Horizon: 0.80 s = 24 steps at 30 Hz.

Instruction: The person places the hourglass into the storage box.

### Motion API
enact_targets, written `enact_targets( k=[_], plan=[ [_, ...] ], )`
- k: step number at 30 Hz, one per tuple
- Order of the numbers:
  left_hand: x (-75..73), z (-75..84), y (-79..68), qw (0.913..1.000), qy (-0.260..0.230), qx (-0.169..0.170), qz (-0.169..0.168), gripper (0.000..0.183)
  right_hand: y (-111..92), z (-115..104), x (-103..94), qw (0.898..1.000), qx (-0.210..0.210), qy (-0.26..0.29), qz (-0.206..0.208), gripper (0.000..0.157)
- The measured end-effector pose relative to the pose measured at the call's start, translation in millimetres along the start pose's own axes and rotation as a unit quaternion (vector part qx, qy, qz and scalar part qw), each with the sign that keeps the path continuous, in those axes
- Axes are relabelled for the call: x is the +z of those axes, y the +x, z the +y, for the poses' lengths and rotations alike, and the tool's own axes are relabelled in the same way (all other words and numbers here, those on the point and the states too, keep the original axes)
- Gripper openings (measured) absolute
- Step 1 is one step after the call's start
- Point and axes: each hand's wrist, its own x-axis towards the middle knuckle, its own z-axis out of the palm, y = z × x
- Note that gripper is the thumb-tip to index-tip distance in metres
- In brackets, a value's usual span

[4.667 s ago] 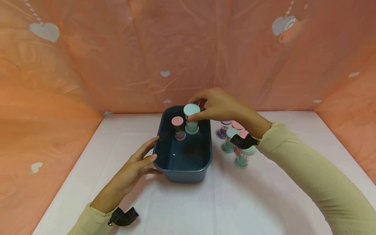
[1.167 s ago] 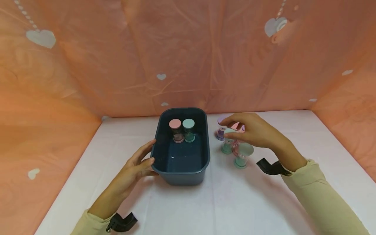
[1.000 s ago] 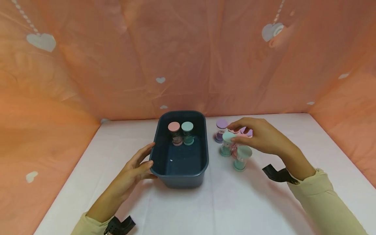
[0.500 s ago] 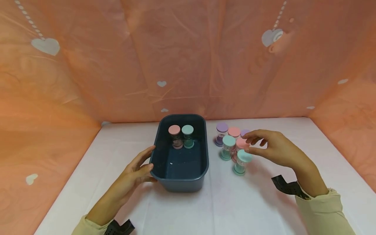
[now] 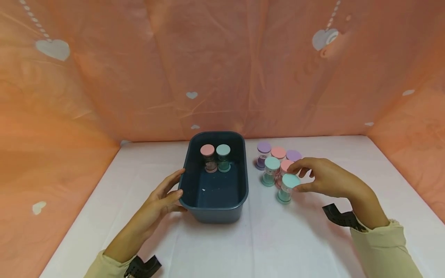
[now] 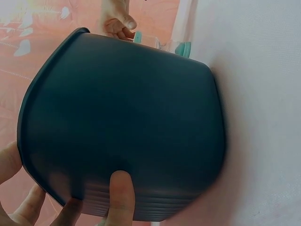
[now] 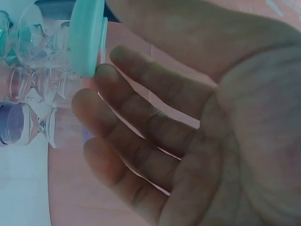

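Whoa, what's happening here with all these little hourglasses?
A person's left-hand grip rests against a dark blue bin. Inside stand a pink hourglass and a mint hourglass. Six more hourglasses stand beside it on white cloth. The right-hand grip is beside the nearest mint one; whether they touch is hard to tell.

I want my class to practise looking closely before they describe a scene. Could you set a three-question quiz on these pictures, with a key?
1. Count: how many sand timers stand in the dark blue bin?
2. True or false: both hands are on the bin.
3. Choose: which top colour appears only outside the bin? (a) pink (b) mint (c) purple

Key
1. Two.
2. False: only the left hand touches it; the right hand is beside a mint-topped timer.
3. (c): both purple-topped timers are outside.
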Motion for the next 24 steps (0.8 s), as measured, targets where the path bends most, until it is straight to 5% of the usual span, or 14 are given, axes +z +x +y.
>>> enact_targets(
  k=[10, 24],
  plan=[
    [2.0, 2.4, 1.3, 1.0, 0.001, -0.006, -0.005, 0.06, -3.3, -0.1, 2.0, 0.999, -0.02, -0.006, -0.043, 0.051],
    [1.8, 0.9, -0.5, 1.0, -0.001, 0.003, -0.003, 0.059, -2.3, -1.6, 7.0, 0.998, -0.041, 0.016, -0.046, 0.045]
  ],
)
